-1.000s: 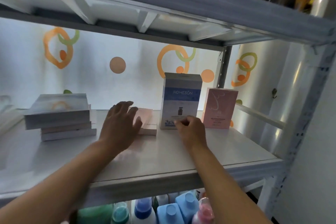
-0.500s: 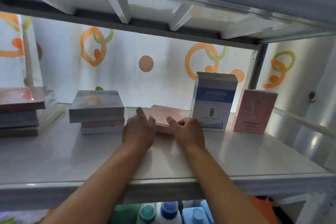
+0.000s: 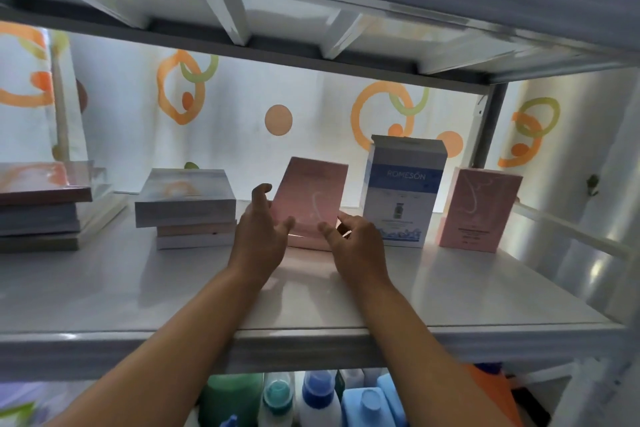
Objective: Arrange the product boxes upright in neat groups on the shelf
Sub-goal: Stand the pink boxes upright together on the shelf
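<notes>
Two hands now tip the pink box (image 3: 311, 199) up from where it lay flat half a second ago; it leans back, its lower edge near the glossy white shelf (image 3: 450, 291). The left hand (image 3: 259, 236) grips its left edge, the right hand (image 3: 353, 243) pinches its lower right corner. Just right stand a tall blue-and-white carton (image 3: 403, 194) and another matte pink box (image 3: 479, 210), both upright. Left, flat rectangular boxes lie in two stacks (image 3: 185, 208), (image 3: 41, 208).
</notes>
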Tool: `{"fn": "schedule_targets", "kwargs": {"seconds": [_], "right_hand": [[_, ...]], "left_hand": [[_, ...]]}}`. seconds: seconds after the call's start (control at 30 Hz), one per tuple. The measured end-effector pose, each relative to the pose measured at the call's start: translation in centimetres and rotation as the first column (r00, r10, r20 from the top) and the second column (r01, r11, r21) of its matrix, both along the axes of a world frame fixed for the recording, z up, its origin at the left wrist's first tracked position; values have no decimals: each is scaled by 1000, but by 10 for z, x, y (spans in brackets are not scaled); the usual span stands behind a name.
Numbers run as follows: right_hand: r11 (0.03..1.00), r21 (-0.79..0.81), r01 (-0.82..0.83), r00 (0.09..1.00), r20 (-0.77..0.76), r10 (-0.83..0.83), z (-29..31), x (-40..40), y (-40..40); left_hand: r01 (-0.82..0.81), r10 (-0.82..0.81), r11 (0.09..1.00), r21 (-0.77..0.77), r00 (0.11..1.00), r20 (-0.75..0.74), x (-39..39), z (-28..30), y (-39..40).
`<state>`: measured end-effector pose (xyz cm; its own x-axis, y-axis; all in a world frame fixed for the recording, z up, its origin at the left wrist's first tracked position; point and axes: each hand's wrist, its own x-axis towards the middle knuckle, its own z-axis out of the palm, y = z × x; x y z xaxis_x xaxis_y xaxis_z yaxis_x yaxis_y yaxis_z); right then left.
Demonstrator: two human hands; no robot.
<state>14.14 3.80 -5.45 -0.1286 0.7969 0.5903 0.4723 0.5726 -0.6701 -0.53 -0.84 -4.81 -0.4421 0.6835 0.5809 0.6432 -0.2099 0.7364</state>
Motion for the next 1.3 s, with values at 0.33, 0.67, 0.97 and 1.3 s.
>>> {"fn": "schedule_targets", "kwargs": {"seconds": [0.33, 0.67, 0.97, 1.3], "right_hand": [[997, 67, -28, 983, -178, 40, 4, -2, -8], [999, 11, 52, 988, -148, -50, 6, 2, -6], [999, -28, 17, 994, -108, -20, 8, -2, -12], [976, 74, 205, 956, -231, -184, 11, 0, -9]], "left_hand": [[15, -4, 994, 112, 995, -98, 3, 1, -3], [51, -34, 974, 222, 996, -80, 8, 6, -6], [-8, 60, 896, 443, 993, -104, 12, 24, -19], [-73, 273, 850, 521, 908, -319, 10, 23, -21]]}}
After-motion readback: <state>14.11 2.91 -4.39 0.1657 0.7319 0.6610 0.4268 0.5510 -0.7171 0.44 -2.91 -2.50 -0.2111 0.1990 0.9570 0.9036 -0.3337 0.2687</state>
